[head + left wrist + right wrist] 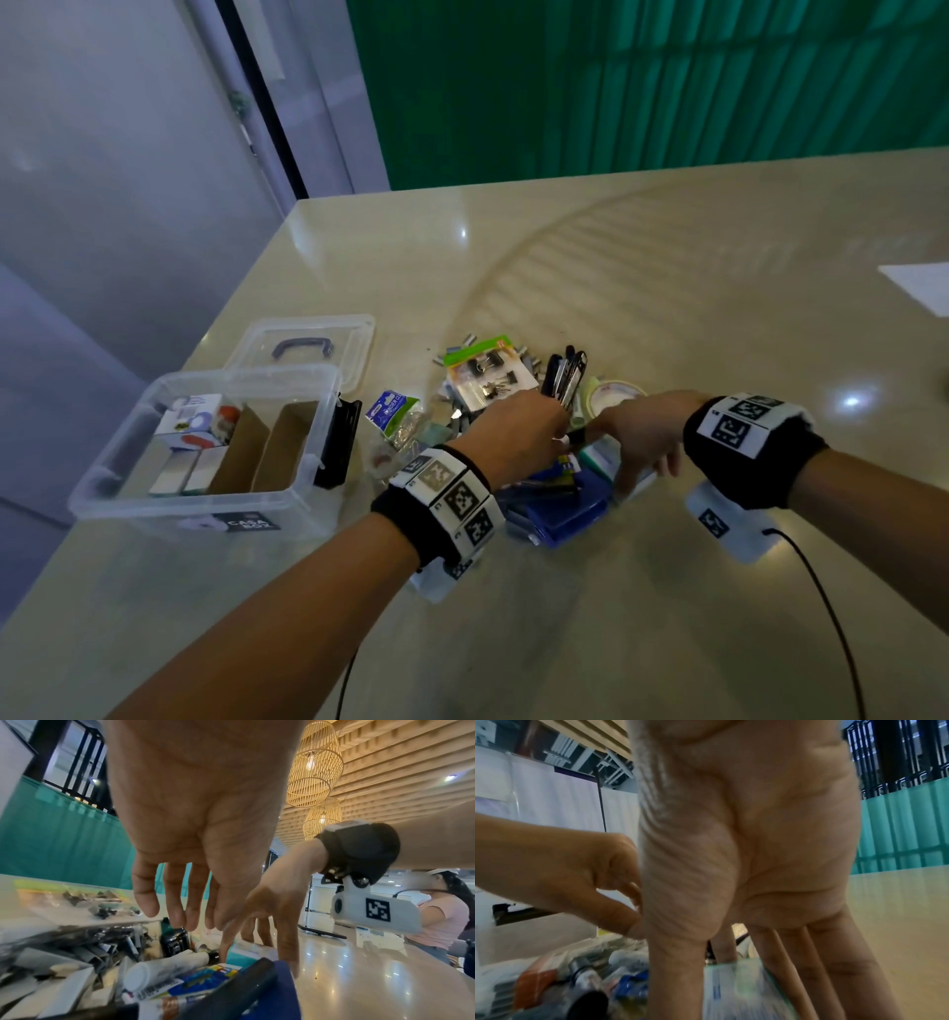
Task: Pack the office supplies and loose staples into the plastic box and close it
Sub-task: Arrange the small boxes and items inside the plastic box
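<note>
The clear plastic box [205, 509] stands open at the left, with small cartons and cardboard dividers inside. Its lid [308, 349] lies flat behind it. A pile of supplies sits mid-table: a card of binder clips [488, 375], a black stapler [565, 375], a tape roll [611, 395], grey loose staples [90, 953] and a blue item [560, 509]. My left hand [180, 919] hovers over the pile, fingers hanging straight, holding nothing. My right hand [744, 963] reaches down beside it and pinches a teal and white packet [744, 988] between thumb and fingers.
A black object [339, 447] leans against the box's right wall, and a bag of binder clips [393, 411] lies beside it. A white sheet of paper [919, 282] lies far right. The table edge runs just left of the box. Another person stands beyond the table.
</note>
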A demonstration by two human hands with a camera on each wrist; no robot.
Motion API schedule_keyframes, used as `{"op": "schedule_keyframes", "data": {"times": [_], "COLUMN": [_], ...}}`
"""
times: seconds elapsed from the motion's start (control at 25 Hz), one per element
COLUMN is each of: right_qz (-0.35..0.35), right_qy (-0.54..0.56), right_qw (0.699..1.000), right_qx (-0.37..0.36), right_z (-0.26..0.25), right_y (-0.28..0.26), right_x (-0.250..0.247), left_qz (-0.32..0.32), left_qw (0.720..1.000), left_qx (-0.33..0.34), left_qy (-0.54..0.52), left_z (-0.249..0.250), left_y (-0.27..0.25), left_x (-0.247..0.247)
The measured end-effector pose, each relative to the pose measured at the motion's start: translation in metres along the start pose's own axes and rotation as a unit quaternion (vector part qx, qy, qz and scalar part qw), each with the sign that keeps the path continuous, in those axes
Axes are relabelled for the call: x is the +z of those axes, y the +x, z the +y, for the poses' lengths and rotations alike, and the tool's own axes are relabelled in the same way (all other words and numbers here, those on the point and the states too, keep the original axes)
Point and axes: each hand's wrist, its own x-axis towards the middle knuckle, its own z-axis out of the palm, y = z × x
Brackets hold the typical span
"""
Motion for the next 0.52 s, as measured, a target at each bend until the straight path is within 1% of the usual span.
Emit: {"op": "schedule_keyframes", "data": {"times": [0.16, 0.24, 0.32, 0.4, 0.44, 0.52], "right_qz": [0.025, 0.034, 0.062, 0.104, 0.129, 0.172], "right_qy": [0.023, 0.009, 0.009, 0.036, 0.052, 0.074], "right_qw": [0.999, 0.999, 0.998, 0.992, 0.985, 0.965], "right_qx": [-0.012, -0.007, -0.021, -0.064, -0.104, -0.183], "right_z": [0.002, 0.0, -0.01, -0.033, -0.053, -0.101], "right_y": [-0.007, -0.023, -0.045, -0.068, -0.077, -0.084], "right_x": [0.009, -0.005, -0.031, -0.059, -0.072, -0.089], "left_qz": [0.01, 0.028, 0.068, 0.11, 0.121, 0.124], "left_qw": [0.999, 0.999, 0.996, 0.987, 0.979, 0.957], "left_qx": [-0.012, -0.012, -0.01, -0.01, -0.02, -0.055], "left_qy": [-0.038, -0.044, -0.063, -0.117, -0.161, -0.257], "left_z": [-0.005, -0.015, -0.03, -0.044, -0.053, -0.074], "left_y": [-0.025, -0.044, -0.065, -0.085, -0.097, -0.118], "left_x": [-0.015, -0.029, -0.049, -0.069, -0.079, -0.093]}}
